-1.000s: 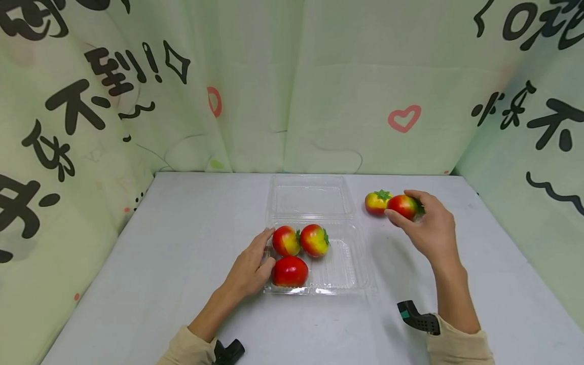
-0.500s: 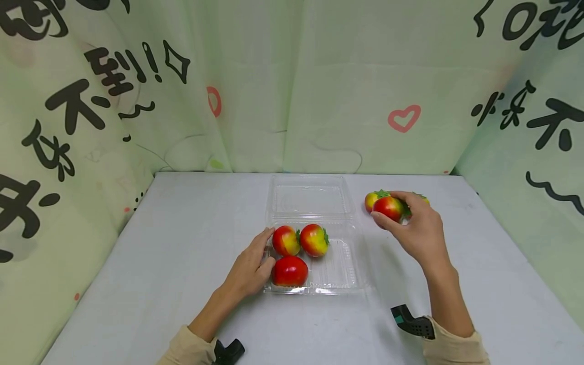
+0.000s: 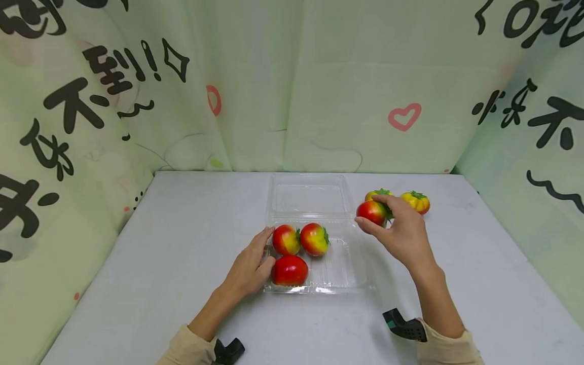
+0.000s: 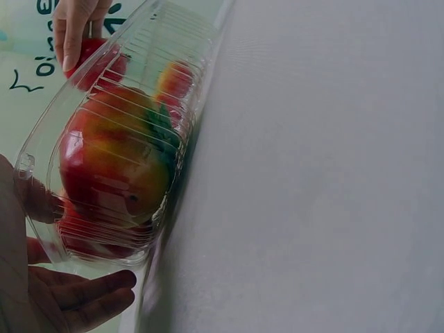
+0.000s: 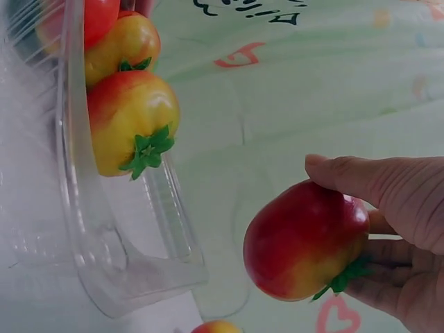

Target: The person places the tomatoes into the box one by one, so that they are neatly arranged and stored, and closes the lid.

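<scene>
Above the white worktop (image 3: 205, 213), right of the open clear plastic box (image 3: 342, 263), the right hand (image 3: 403, 235) pinched a round red-and-yellow fruit (image 3: 371, 213) with green leaves, the left hand (image 3: 251, 268), fingers extended, touched the box's left edge, three similar fruits (image 3: 315, 241) inside.

- Pale green cloth (image 3: 342, 40) is hanging behind and along both sides of the white bench (image 3: 182, 243).
- Black lettering (image 3: 70, 111) is marking the cloth at left and right.
- A red heart (image 3: 404, 117) is showing on the rear cloth, right of centre.
- A green patch (image 3: 216, 163) is showing low, near the bench's far edge.
</scene>
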Demonstrator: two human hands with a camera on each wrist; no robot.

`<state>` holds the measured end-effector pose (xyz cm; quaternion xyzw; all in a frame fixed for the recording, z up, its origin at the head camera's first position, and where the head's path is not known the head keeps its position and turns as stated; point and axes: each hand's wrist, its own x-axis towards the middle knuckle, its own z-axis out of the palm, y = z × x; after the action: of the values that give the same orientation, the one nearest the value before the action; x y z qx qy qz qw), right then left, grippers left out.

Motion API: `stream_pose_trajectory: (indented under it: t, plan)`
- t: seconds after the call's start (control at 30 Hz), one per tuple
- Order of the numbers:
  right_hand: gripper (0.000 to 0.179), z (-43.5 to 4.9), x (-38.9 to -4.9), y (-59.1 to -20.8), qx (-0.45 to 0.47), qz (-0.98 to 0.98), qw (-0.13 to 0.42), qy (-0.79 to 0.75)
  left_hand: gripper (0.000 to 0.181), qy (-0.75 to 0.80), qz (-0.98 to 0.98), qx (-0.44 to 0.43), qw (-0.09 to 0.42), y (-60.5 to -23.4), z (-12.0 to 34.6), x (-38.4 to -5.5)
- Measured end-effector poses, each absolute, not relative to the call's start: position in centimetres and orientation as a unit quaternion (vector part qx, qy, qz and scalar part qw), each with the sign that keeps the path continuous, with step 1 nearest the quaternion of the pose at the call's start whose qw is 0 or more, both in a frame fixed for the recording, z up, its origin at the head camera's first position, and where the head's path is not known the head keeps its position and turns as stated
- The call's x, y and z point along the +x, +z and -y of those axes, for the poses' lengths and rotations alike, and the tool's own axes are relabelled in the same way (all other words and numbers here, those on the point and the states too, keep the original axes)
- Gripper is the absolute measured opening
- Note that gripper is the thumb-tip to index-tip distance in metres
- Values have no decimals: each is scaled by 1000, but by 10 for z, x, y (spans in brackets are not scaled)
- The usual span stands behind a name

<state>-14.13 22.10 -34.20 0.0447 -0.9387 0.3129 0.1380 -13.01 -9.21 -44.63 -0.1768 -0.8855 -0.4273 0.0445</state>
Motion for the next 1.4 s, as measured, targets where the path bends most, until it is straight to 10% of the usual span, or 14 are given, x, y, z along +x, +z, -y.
stream_pose_trajectory:
  t: [1.4]
  plan:
    - [59, -190, -154, -383, 96, 950, 40, 294, 68, -426, 887, -175, 44, -446, 92, -129]
